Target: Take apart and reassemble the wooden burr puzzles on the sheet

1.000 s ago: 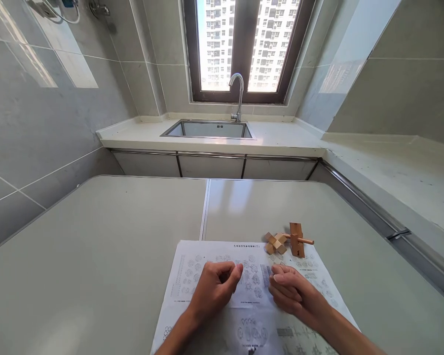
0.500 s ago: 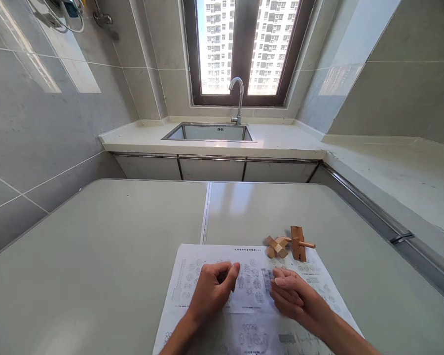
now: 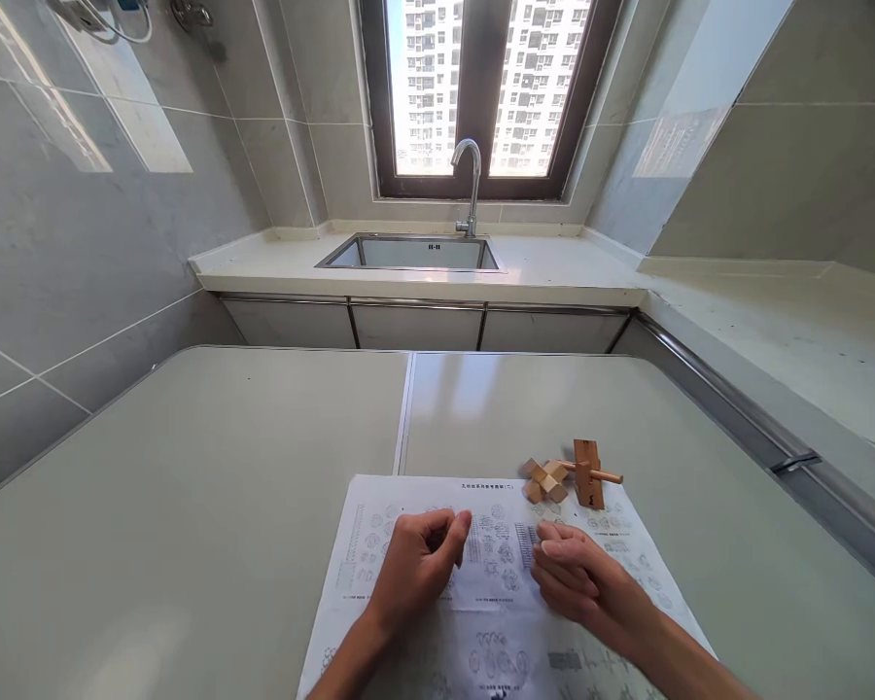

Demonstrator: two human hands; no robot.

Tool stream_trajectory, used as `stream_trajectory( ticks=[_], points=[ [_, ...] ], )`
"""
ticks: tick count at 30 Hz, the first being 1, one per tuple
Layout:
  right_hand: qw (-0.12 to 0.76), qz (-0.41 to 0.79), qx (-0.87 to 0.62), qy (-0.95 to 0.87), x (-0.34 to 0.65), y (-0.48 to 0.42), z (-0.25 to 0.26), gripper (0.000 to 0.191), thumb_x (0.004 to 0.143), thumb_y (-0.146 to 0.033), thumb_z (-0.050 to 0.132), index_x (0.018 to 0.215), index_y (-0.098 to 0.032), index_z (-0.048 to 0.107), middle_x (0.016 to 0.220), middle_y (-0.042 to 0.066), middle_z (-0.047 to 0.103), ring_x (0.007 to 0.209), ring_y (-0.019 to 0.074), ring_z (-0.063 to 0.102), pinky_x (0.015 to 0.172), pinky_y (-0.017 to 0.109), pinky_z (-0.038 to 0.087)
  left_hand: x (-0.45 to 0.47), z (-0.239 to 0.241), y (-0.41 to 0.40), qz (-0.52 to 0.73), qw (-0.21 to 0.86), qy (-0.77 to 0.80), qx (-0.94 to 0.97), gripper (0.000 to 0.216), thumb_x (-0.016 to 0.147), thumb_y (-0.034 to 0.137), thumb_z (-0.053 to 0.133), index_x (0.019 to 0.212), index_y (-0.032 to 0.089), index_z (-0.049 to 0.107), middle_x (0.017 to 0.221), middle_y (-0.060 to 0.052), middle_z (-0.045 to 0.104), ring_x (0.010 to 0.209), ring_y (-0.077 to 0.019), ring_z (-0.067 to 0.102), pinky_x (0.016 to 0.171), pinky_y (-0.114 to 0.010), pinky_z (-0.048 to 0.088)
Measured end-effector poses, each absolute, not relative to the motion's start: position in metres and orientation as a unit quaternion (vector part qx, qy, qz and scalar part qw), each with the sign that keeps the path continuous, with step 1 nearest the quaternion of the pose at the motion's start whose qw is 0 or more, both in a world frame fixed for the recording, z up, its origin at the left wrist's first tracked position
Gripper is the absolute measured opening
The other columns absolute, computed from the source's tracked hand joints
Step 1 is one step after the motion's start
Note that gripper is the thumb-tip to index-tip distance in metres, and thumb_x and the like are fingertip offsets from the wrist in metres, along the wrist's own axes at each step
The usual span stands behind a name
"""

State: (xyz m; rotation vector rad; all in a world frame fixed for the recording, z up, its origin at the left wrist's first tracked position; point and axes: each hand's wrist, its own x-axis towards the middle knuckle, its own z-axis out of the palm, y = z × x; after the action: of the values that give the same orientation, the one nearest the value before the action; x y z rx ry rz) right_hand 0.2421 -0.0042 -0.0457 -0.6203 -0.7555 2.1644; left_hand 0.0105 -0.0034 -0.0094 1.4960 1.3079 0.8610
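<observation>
Flat on the table (image 3: pixel 190 467) near its front edge, across the centre seam: a printed sheet (image 3: pixel 496 593) of small diagrams. Resting on it, left hand (image 3: pixel 415 574) and right hand (image 3: pixel 583 583) are both curled closed, with nothing seen inside (close together, not touching). At the sheet's far edge lie wooden puzzle pieces (image 3: pixel 563 476) — pale, notched, one pegged crosswise. Broad room leftward, rightward and beyond — up to the table's far edge.

Daylight pours in through the window (image 3: pixel 481 92) — bright, the panes nearly blown out. Left of the window, pale glare patches sit on the wall tiles (image 3: pixel 146 136). Below the window, the table (image 3: pixel 190 467) carries a soft sheen. Further below, the left hand (image 3: pixel 415 569) and right hand (image 3: pixel 587 583) throw only faint shadows on the sheet (image 3: pixel 496 595). Focus is sharp throughout — but far from the window, straight lines bow with wide-angle stretch.
</observation>
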Motion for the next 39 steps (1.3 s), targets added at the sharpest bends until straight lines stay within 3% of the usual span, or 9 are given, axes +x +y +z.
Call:
stream_trajectory(
  ticks=[39],
  points=[
    [0.387,0.845,-0.248,-0.273,0.2397,-0.0019,-0.0434,0.057,0.087,-0.033,0.081,0.059,-0.023,0.033,0.046,-0.012,0.026,0.039,0.0046,0.017,0.042,0.023,0.016,0.0096,-0.0110,0.0014,0.300,0.464,0.518,0.652,0.051,0.098,0.049,0.049,0.057,0.021,0.039,0.054,0.005,0.036,0.053,-0.0114,0.032,0.053,-0.027,0.024]
  ],
)
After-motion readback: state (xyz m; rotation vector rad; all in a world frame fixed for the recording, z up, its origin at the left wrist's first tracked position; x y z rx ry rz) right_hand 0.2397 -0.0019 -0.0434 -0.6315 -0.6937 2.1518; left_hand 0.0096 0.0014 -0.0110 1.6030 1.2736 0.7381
